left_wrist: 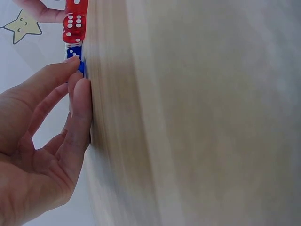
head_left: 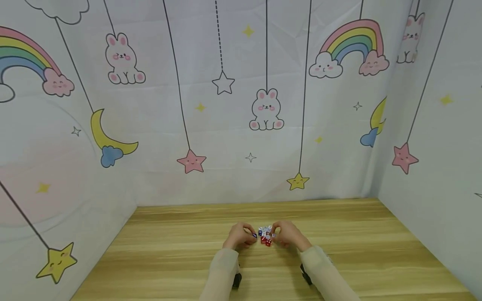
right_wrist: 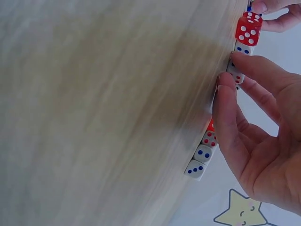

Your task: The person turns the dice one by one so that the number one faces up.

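Small dice in red, white and blue lie bunched on the wooden table between the two hands. My left hand (head_left: 239,235), at the left side of the bunch, pinches a blue die (left_wrist: 81,68) between thumb and fingertips. From the right side, my right hand (head_left: 289,234) pinches a white die (right_wrist: 235,71) with coloured pips; fingers hide part of it. Two red dice (head_left: 266,241) stand at the near side of the bunch. Another blue die (head_left: 260,233) lies in it at the left, close to the left fingertips. Several white dice (head_left: 265,228) are at the back.
The wood-grain table (head_left: 180,259) reaches out on all sides of the dice. A white cloth backdrop (head_left: 226,138) with printed rabbits, stars and rainbows rises behind the table and along both sides. In the right wrist view, white dice (right_wrist: 195,170) stand in a line past the hand.
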Action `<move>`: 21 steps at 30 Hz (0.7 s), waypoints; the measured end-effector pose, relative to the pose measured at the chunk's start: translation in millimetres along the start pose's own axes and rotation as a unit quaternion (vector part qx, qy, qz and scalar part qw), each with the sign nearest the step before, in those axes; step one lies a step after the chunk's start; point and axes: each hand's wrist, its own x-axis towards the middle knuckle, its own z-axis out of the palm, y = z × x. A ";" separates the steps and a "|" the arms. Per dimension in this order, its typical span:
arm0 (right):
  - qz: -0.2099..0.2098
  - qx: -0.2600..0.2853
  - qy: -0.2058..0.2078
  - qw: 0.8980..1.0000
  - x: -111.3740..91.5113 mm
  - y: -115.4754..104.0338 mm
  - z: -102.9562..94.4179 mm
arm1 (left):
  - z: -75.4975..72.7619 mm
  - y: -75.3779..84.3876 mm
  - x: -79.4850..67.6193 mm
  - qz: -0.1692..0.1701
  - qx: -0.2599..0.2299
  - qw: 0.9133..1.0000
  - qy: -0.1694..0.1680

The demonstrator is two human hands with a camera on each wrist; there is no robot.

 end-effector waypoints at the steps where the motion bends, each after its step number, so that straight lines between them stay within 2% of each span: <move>1: 0.000 -0.001 0.000 1.000 0.2 0.0 0.1 | 0.0 0.1 0.0 0.000 -0.001 1.000 0.000; 21: -0.020 0.016 0.009 1.000 -1.7 8.1 -2.1 | 0.0 1.0 0.1 -0.004 0.004 1.000 0.001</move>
